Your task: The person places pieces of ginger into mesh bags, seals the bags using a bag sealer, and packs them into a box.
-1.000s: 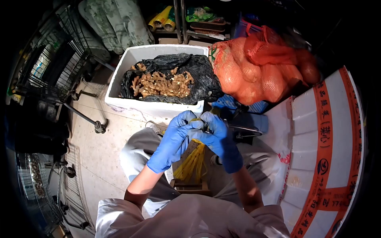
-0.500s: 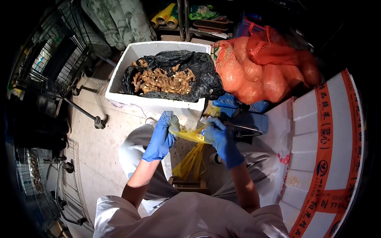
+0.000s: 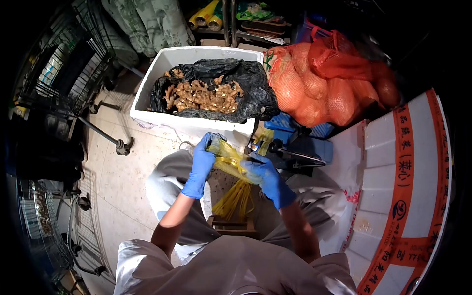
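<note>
A thin yellow mesh bag (image 3: 227, 156) is spread between my two blue-gloved hands, above my lap. My left hand (image 3: 201, 160) has its fingers closed on the bag's upper left part. At the lower right end of the bag, my right hand (image 3: 267, 178) pinches it. Below them hangs or lies a bundle of long yellow strands (image 3: 234, 200), over a small wooden stool (image 3: 233, 226). Just ahead stands a white foam box (image 3: 194, 126) holding a crumpled black plastic bag (image 3: 260, 93) with knobbly ginger (image 3: 201, 96) in it.
Orange-red net sacks (image 3: 314, 91) of round produce sit at the back right. A blue container (image 3: 314, 152) with a metal handle is beside my right hand. Foam boxes with orange tape (image 3: 403, 147) line the right. Wire carts (image 3: 73, 73) stand left.
The yellow mesh bag is spread wider than before. My right hand has shifted slightly down and to the left, and my left hand has lifted a little.
</note>
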The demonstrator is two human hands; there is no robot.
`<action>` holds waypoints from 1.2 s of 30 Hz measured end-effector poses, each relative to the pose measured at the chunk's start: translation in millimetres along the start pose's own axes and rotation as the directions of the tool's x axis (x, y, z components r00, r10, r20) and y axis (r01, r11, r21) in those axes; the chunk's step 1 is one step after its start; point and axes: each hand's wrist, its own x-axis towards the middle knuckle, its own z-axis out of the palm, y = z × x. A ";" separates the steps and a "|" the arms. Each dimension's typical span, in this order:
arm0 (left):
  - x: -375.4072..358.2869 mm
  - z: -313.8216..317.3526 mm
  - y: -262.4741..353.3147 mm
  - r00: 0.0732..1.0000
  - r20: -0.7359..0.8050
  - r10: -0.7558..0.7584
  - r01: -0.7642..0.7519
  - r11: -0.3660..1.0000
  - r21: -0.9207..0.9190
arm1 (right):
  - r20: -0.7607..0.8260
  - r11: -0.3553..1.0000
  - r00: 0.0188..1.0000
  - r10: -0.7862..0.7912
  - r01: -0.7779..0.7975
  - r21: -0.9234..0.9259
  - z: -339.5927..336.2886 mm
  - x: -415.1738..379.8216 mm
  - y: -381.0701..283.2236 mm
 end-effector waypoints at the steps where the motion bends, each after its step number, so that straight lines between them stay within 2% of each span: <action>1: -2.6 0.4 19.6 1.000 -0.001 -0.005 0.005 1.000 0.001 | 0.000 1.000 1.000 0.005 -0.005 0.003 -8.0 6.9 14.3; 2: -5.6 1.3 42.2 0.964 0.101 -0.245 0.264 0.925 -0.274 | -0.134 0.921 0.963 -0.236 0.177 -0.347 -23.2 19.3 40.0; 3: -7.0 2.5 53.0 0.865 0.262 -0.427 0.500 0.713 -0.492 | -0.169 0.694 0.855 -0.491 0.266 -0.669 -31.1 25.6 53.9; 4: -11.2 3.6 46.6 0.845 0.287 -0.451 0.535 0.716 -0.448 | -0.231 0.834 0.877 -0.421 0.275 -0.478 -23.5 20.6 43.6; 5: -15.9 6.5 59.8 0.781 0.338 -0.525 0.623 0.628 -0.466 | -0.231 0.833 0.876 -0.422 0.275 -0.479 -19.0 15.7 34.3; 6: -17.8 9.9 57.7 0.790 0.321 -0.523 0.613 0.649 -0.451 | -0.311 0.964 0.914 -0.263 0.231 -0.134 -16.3 10.7 26.2; 7: -18.7 11.9 53.7 0.799 0.303 -0.520 0.601 0.669 -0.436 | -0.325 0.959 0.942 -0.083 0.164 0.231 -17.1 7.6 22.1; 8: -18.5 11.2 49.3 0.799 0.301 -0.520 0.600 0.669 -0.438 | -0.275 0.922 0.961 -0.037 0.139 0.362 -30.5 13.7 32.5; 9: -17.8 9.4 43.6 0.814 0.268 -0.515 0.581 0.728 -0.364 | -0.273 0.922 0.961 -0.035 0.136 0.362 -34.1 11.7 38.1; 10: -16.4 7.4 35.9 0.829 0.237 -0.506 0.557 0.780 -0.285 | -0.200 0.971 0.960 -0.198 0.221 0.097 -31.9 7.5 37.8; 11: -13.2 4.9 19.8 0.830 0.236 -0.506 0.557 0.780 -0.284 | -0.153 0.942 0.979 -0.132 0.172 0.288 -22.3 3.4 30.8; 12: -8.9 2.1 -2.9 0.914 0.138 -0.383 0.398 0.911 -0.108 | -0.105 0.879 0.992 -0.066 0.107 0.465 -12.7 -0.8 23.8; 13: -6.2 0.9 -21.8 0.971 0.069 -0.229 0.222 0.971 0.089 | -0.103 0.879 0.992 -0.066 0.107 0.465 -12.7 0.1 24.8; 14: -5.0 7.0 -24.6 0.995 -0.091 -0.039 0.045 0.997 0.067 | -0.005 0.787 0.999 -0.044 0.037 0.616 -13.2 1.8 26.1; 15: -4.7 5.3 -26.1 0.995 -0.093 -0.037 0.043 0.997 0.067 | 0.096 0.672 0.995 -0.038 -0.046 0.739 -13.2 3.5 26.6; 16: -3.9 4.5 -14.1 0.952 -0.027 -0.306 0.288 0.920 -0.267 | -0.045 0.747 0.998 0.053 -0.010 0.665 -5.9 1.6 22.5; 17: -2.4 4.3 -7.2 0.846 0.124 -0.518 0.495 0.678 -0.544 | -0.044 0.747 0.998 0.053 -0.010 0.665 -3.9 6.2 26.1; 18: 0.3 3.9 -6.8 0.821 0.247 -0.516 0.542 0.564 -0.623 | -0.191 0.977 0.973 -0.129 0.157 0.143 -5.1 13.6 34.0; 19: -1.3 4.4 -4.3 0.817 0.251 -0.519 0.547 0.562 -0.620 | -0.214 0.870 0.911 -0.352 0.234 -0.434 -10.7 20.4 44.4; 20: -3.9 4.9 3.2 0.807 0.299 -0.509 0.576 0.569 -0.586 | -0.267 0.700 0.778 -0.568 0.287 -0.654 -17.2 27.8 56.4; 21: -7.3 4.8 12.7 0.794 0.347 -0.500 0.603 0.577 -0.550 | -0.275 0.703 0.776 -0.568 0.283 -0.653 -27.2 32.5 65.2; 23: -17.5 12.7 38.2 0.786 0.379 -0.490 0.617 0.566 -0.547 | -0.440 0.767 0.668 -0.600 0.324 -0.553 -36.3 37.9 59.1; 24: -20.7 17.4 39.5 0.837 0.328 -0.437 0.543 0.738 -0.400 | -0.487 0.927 0.789 -0.375 0.333 -0.174 -41.6 36.6 55.5; 25: -22.4 18.9 42.1 0.883 0.289 -0.370 0.439 0.869 -0.230 | -0.485 0.927 0.790 -0.375 0.333 -0.174 -47.1 30.5 51.1; 26: -23.2 17.7 50.3 0.893 0.241 -0.380 0.424 0.891 -0.166 | -0.232 0.697 0.729 -0.644 0.434 -0.570 -49.1 20.8 43.1; 27: -21.7 12.8 29.4 0.893 0.239 -0.381 0.424 0.890 -0.164 | -0.191 0.720 0.754 -0.628 0.470 -0.512 -41.7 15.5 40.6; 29: -15.2 -0.9 -43.3 0.976 0.075 -0.204 0.190 0.968 0.165 | -0.108 0.766 0.799 -0.592 0.516 -0.383 -23.5 4.0 32.0; 30: -12.4 -2.4 -57.3 0.976 0.075 -0.203 0.188 0.968 0.165 | -0.148 0.940 0.939 -0.310 0.326 0.101 -18.4 2.0 30.7; 31: -7.9 -1.6 -57.0 0.977 -0.033 -0.208 0.210 0.976 0.062 | -0.033 0.833 0.999 -0.019 0.035 0.552 -12.0 1.7 29.2; 32: -4.8 -1.5 -56.8 0.965 -0.140 -0.224 0.220 0.975 -0.043 | -0.201 0.810 0.969 0.140 0.004 0.587 -0.1 6.3 27.4; 33: -3.5 -4.2 -56.2 0.964 -0.141 -0.224 0.220 0.974 -0.043 | -0.200 0.810 0.970 0.141 0.003 0.587 2.0 8.7 24.1; 34: -1.9 -4.3 -25.8 0.923 -0.005 -0.385 0.370 0.892 -0.260 | -0.259 0.983 0.966 0.011 0.037 0.180 3.3 11.6 21.0; 35: -1.8 -3.9 -2.7 0.851 0.162 -0.499 0.516 0.737 -0.436 | -0.257 0.963 0.957 -0.132 0.063 -0.261 4.0 13.2 19.9; 36: -2.6 -2.7 5.2 0.813 0.256 -0.523 0.567 0.610 -0.554 | -0.235 0.817 0.869 -0.437 0.274 -0.508 -20.6 33.7 48.9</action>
